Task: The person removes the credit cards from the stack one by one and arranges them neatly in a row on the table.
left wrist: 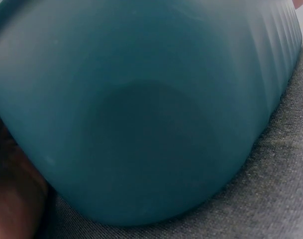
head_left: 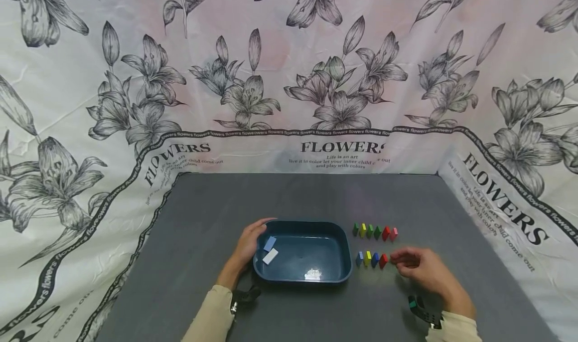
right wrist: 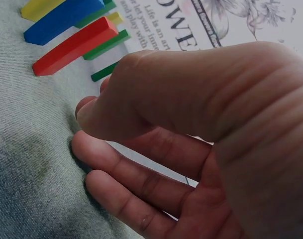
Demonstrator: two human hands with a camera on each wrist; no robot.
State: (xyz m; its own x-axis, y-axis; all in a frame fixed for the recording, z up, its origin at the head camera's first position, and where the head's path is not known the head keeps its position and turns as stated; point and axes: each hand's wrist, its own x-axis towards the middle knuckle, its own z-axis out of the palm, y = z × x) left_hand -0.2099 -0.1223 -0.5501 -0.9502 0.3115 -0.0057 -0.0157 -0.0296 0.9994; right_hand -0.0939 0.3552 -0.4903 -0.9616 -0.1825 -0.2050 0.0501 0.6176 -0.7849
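Observation:
A dark blue rectangular tray [head_left: 311, 281] sits on the table, with my left hand [head_left: 245, 244] holding its left side, fingers curved round toward the back corner. In the left wrist view the tray's outer wall [left wrist: 141, 124] fills most of the picture. A light blue block [head_left: 269, 243] and a white block [head_left: 270, 256] lie inside the tray's left end. My right hand [head_left: 420, 269] is at the right end of the front row of blocks, fingers loosely bent, nothing visible between them. Closest to its fingertips stands a red block [right wrist: 74, 47], then a blue block [right wrist: 64, 22].
Behind the front row stands a second row of upright blocks, with a green block [head_left: 370, 231] and a pink-red block [head_left: 394, 233] among them. The front row also has a yellow block [head_left: 368, 258]. A flower-printed cloth [head_left: 271, 154] borders the grey table [head_left: 217, 196].

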